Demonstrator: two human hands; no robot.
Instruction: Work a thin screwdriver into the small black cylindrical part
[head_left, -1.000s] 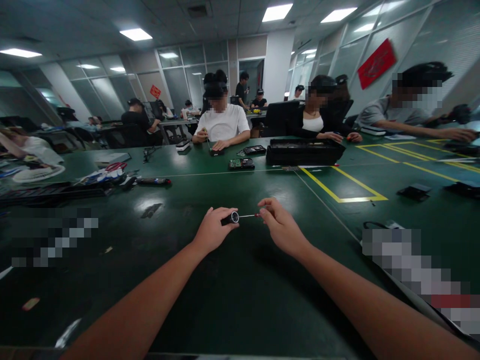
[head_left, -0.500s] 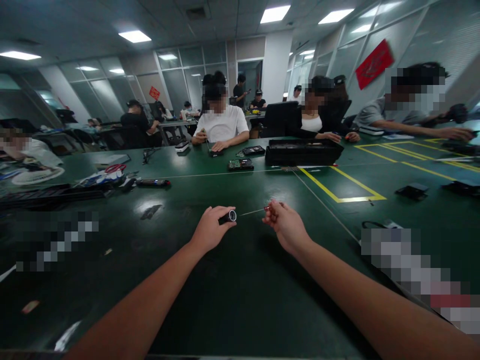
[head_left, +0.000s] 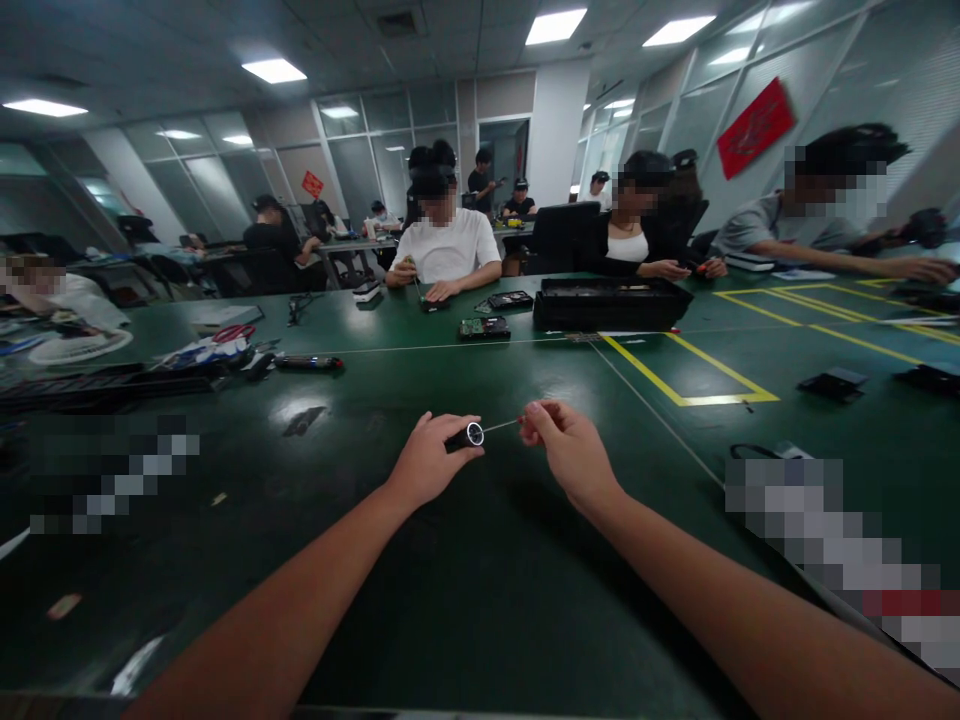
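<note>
My left hand is closed around a short black cylinder, whose round end with a bright metal ring faces right. My right hand pinches a screwdriver with a thin metal shaft; a bit of its red handle shows at the fingertips, the rest being hidden in the hand. The shaft points left, and its tip meets the ringed end of the cylinder. How deep the tip sits in it I cannot tell. Both hands are raised over the green table.
A long black housing and a circuit board stand farther back. Scissors with red handles lie among tools at left, near a dark pen-shaped tool. Yellow tape marks the right. Co-workers sit across the table.
My right hand has moved slightly left with the screwdriver, bringing its tip from just outside the cylinder to its ringed end. My left hand has shifted slightly right in view.
</note>
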